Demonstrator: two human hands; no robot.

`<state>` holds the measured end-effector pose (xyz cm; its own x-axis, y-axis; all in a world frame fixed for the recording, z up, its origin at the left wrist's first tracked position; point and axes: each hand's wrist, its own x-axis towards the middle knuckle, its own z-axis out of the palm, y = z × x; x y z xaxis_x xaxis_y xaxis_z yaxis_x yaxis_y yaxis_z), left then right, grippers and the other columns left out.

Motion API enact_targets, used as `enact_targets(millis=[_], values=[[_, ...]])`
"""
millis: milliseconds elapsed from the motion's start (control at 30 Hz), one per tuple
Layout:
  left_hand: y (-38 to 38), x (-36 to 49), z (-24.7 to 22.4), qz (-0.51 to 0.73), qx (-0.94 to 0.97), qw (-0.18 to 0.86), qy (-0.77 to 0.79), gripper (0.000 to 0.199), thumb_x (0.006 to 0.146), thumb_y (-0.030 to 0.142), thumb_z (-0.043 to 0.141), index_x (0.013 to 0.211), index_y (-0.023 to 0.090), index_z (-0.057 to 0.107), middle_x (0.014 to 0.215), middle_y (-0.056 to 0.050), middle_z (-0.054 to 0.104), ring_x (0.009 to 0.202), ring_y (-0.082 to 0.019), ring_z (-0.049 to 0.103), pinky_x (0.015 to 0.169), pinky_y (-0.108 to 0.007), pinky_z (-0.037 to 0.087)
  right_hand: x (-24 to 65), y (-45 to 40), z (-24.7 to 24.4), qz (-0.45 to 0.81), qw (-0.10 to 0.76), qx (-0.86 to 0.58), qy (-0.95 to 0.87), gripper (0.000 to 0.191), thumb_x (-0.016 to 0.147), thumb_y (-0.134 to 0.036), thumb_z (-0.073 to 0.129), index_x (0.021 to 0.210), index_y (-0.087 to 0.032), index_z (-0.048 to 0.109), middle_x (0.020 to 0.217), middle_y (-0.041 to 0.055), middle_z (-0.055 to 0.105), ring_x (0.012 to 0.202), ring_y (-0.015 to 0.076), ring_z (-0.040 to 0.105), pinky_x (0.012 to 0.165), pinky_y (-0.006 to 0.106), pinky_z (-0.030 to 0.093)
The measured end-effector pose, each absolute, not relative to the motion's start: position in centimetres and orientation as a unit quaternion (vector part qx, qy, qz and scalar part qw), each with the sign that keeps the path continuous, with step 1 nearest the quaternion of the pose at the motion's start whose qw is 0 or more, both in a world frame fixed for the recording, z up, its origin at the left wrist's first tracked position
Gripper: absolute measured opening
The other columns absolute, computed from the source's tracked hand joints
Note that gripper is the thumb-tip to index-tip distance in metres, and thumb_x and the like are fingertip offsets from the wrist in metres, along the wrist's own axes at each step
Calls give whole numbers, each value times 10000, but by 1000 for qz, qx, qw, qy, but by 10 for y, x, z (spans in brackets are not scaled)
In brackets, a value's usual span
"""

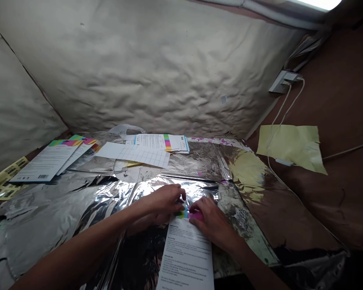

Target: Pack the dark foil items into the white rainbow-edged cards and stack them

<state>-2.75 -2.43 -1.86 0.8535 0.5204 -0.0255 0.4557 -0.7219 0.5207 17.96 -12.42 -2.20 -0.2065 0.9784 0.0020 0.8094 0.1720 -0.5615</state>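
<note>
Yellow label sheets [3, 179] at far left, booklets [45, 163] beside them, crumpled foil [78, 197] across the middle, a gridded sheet [136, 155] on its far part. Left grip [166, 200] curled at the far end of a printed sheet [186, 257], which lies on the foil between both hands; pinch impossible to tell. Right grip [211, 221] pressed onto the sheet's pink strip [196, 215], pinch likewise unclear. Yellow paper [290, 147] farther right.
</note>
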Motion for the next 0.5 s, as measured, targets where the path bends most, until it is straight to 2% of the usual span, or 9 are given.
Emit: enact_targets(millis=[67,133,200,267,333,400,433,500], values=[[-32,-27,-13,39,904,261,337,255,797,411,691,933,195,671,870,-47,641,785,-214,601,658,-282,437,181,-128,-29,188,206,-618,-735,209,773,-292,730,965,-247,661,1009,51,633,1003,254,575,855,391,480],[-38,-26,-8,12,888,278,366,300,705,405,771,895,194,676,820,-33,648,748,-211,608,608,-265,418,184,-133,-37,184,230,-625,-723,229,767,-301,730,985,-251,676,1007,58,639,999,262,583,868,417,492],[-39,-23,-3,-4,863,344,369,305,642,357,819,862,194,686,743,-1,643,675,-181,603,563,-244,403,191,-137,-44,202,265,-620,-710,258,775,-312,706,1027,-256,693,1022,64,659,1029,272,594,903,438,496],[-37,-19,2,12,815,460,353,329,614,360,849,852,193,694,705,29,635,615,-143,581,546,-228,404,200,-136,-48,251,306,-619,-679,333,761,-357,705,1080,-258,704,1074,70,684,1073,284,608,940,442,498],[-35,-16,7,74,745,575,328,455,541,388,896,901,191,698,743,35,632,622,-123,564,562,-222,413,210,-132,-45,354,320,-618,-625,382,738,-440,720,1065,-241,732,1051,77,719,1019,297,652,886,416,537],[-35,-14,13,154,693,629,317,595,493,421,918,995,192,693,748,40,597,622,-107,526,562,-218,399,219,-124,-39,464,322,-603,-563,384,708,-516,739,943,-214,777,900,81,752,842,292,695,734,371,573],[-37,-14,16,190,675,639,314,608,525,443,904,1034,191,686,730,44,569,611,-99,499,557,-216,386,223,-121,-35,497,339,-594,-534,384,687,-535,755,885,-209,789,823,77,753,766,283,696,671,351,572],[-45,-19,22,234,666,636,311,485,674,493,814,1016,175,684,695,45,516,599,-91,453,550,-213,360,226,-115,-27,513,408,-581,-482,372,634,-545,797,818,-222,801,751,73,749,731,281,693,633,329,568]])
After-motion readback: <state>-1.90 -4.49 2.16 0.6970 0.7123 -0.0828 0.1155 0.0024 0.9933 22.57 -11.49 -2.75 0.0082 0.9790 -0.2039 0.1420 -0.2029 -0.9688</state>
